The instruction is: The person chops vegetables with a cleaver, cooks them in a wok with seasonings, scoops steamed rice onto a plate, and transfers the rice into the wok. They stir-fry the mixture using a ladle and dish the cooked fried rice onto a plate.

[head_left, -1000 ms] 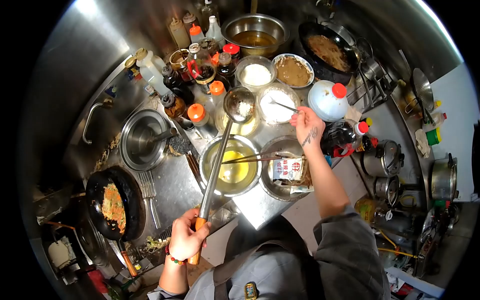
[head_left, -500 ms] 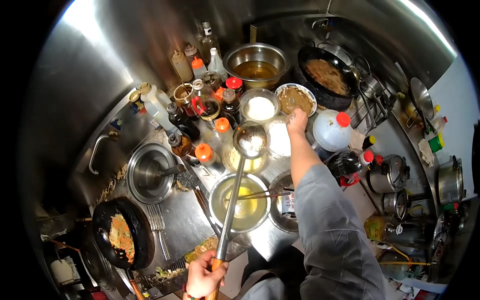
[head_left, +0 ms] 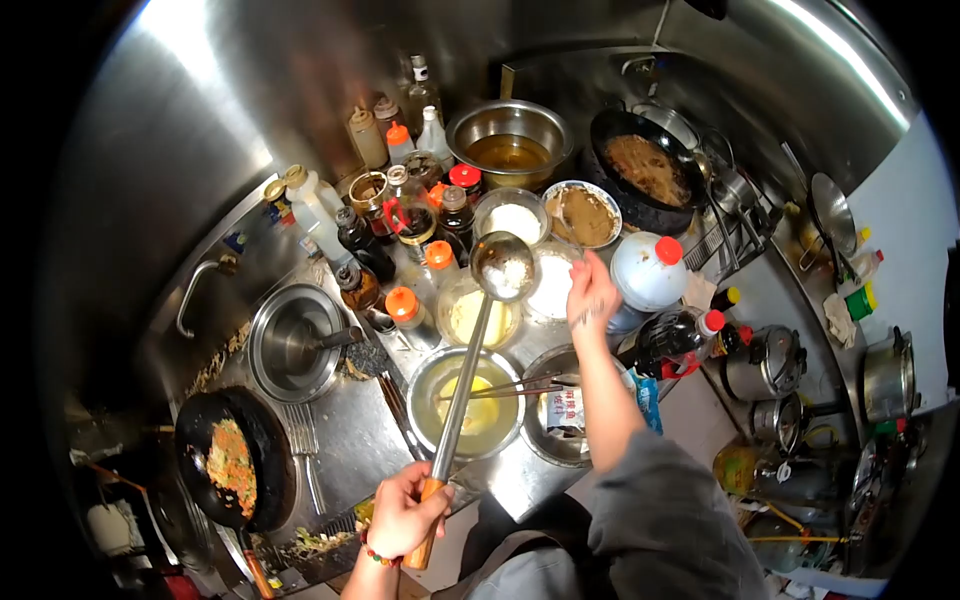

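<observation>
My left hand [head_left: 402, 518] is wrapped round the wooden handle of a long metal ladle [head_left: 463, 410]. The ladle's bowl hovers above a bowl of pale yellow contents [head_left: 480, 318] and carries some white stuff. At the right edge of a bowl of white powder [head_left: 550, 290] is my right hand [head_left: 592, 297], its fingers drawn together; whatever they may hold is hidden. Just beyond it stands a bowl of brown seasoning [head_left: 588, 215]. Below the ladle's shaft, a metal bowl [head_left: 425, 435] holds yellow liquid with chopsticks [head_left: 510, 392] lying across it.
A wok of orange-flecked food [head_left: 232, 470] is at the left, and a dark wok [head_left: 645, 165] sits at the back right. Bottles crowd the centre back, including an orange-capped bottle [head_left: 410, 315]. A large blue jug [head_left: 645, 275] stands right of my right hand.
My right hand has drawn back from the brown seasoning bowl, toward me, to the white powder bowl. The ladle stays in my left hand, and the view has shifted slightly.
</observation>
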The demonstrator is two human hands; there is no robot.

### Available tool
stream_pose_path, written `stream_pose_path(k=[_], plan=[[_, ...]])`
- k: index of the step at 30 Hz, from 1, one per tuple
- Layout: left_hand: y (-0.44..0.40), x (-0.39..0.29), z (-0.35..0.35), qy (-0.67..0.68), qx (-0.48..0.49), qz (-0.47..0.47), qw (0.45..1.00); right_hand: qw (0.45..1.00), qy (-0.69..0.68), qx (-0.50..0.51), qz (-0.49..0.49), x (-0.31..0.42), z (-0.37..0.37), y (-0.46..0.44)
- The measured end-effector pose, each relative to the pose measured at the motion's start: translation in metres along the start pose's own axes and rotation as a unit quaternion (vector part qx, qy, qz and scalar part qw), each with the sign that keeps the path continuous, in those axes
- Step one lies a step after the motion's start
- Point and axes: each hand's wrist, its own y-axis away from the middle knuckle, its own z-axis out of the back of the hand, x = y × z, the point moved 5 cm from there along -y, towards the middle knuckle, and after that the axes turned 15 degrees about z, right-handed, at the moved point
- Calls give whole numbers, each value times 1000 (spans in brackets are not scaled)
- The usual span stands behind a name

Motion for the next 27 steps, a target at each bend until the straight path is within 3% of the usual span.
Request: stream_pose_path(k=[2, 3, 5, 8, 10, 11, 13, 15, 16, 17, 19, 21, 22, 23, 25, 27], plan=[[-5, -3, -7, 29, 18, -3, 999, 995, 3, 47, 88, 38, 26, 15], [-10, 0, -8, 11, 32, -10, 999, 983, 82, 74, 146, 47, 39, 18], [2, -2, -12, 43, 40, -16, 998, 978, 134, 147, 64, 21, 50, 23], [35, 17, 1, 143, 82, -14, 986, 927, 200, 190, 252, 43, 64, 25], [60, 40, 18, 207, 111, -53, 971, 926, 106, 229, 280, 109, 76, 38], [76, 49, 28, 237, 116, -83, 961, 932, 23, 269, 241, 140, 81, 50], [99, 69, 46, 239, 71, -141, 958, 853, -158, 486, 103, 205, 77, 106], [112, 89, 74, 122, -117, -274, 947, 626, -412, 654, -104, 256, 72, 208], [109, 109, 86, 137, -158, -272, 939, 554, -446, 622, -327, 296, 76, 253], [112, 117, 103, 19, -252, -329, 910, 458, -448, 554, -532, 336, 85, 295], [107, 145, 125, 187, -149, -257, 936, 404, -531, 612, -425, 378, 69, 346], [111, 191, 175, 216, -124, -246, 937, 453, -478, 641, -394, 400, 48, 384], [130, 209, 205, 97, -286, -289, 908, 487, -447, 662, -353, 406, 38, 399], [151, 225, 231, -25, -440, -319, 839, 518, -415, 682, -307, 410, 24, 413], [191, 276, 290, -93, -598, -264, 751, 565, -292, 742, -211, 405, -17, 448], [219, 339, 343, -59, -708, -201, 675, 569, -279, 737, -233, 410, -48, 471]])
